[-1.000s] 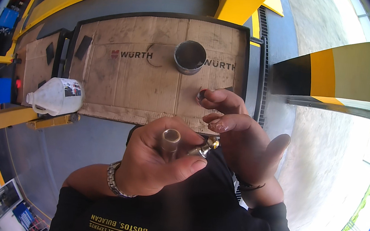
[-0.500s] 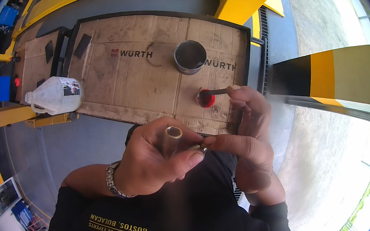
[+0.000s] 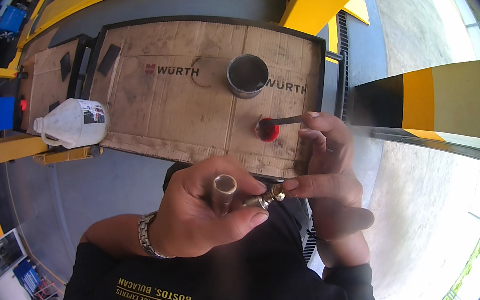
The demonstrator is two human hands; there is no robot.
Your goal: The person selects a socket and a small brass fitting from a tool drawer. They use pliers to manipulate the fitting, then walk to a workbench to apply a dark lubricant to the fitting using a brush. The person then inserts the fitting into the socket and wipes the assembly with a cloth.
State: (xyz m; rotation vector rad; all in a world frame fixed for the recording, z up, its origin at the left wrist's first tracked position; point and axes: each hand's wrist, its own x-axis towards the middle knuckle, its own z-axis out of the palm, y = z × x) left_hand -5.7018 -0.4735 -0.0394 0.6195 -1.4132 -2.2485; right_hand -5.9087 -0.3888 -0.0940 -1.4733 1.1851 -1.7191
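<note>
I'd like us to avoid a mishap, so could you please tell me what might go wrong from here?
The metal part looks smooth and shiny, so it could slip from the left hand. The right hand, fingers spread, appears close to the small red item in this view, so a careless move might knock it.

Showing dark block capitals (image 3: 177, 71) twice on the brown cardboard sheet (image 3: 167, 111), following a small red emblem (image 3: 150, 69) at left and starting right beside the dark round tub (image 3: 247, 76) at right. Showing yellow lettering (image 3: 153, 295) upside down on the black shirt (image 3: 235, 287), running off at the lower edge. Showing also a dark-and-white label (image 3: 93, 114) on the white plastic jug (image 3: 63, 126), being too small for reading.
</note>
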